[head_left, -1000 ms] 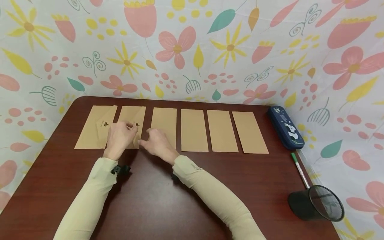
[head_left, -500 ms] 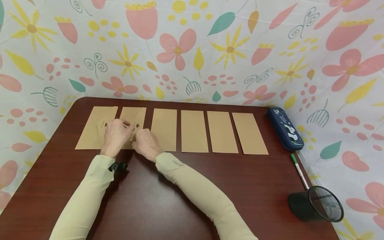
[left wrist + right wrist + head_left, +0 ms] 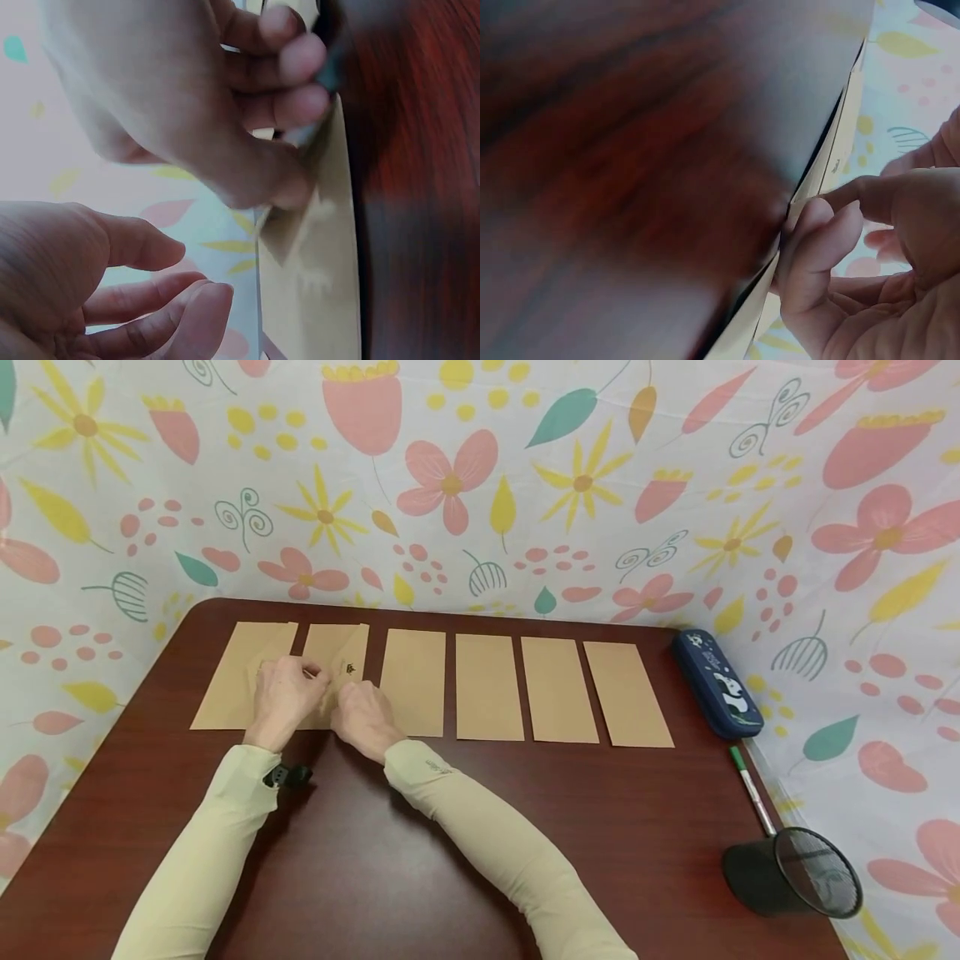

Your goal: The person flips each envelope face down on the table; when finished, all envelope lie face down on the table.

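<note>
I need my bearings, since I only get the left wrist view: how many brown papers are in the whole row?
Observer: Six brown papers, laid side by side on the table, by the head view.
Operator: Which one is the right hand at, counting from the left end?
Observer: The second paper; the right hand is over its lower right part.
Operator: And what sits just past the right end of the row?
Observer: A blue pencil case with a panda printed on it.
</note>
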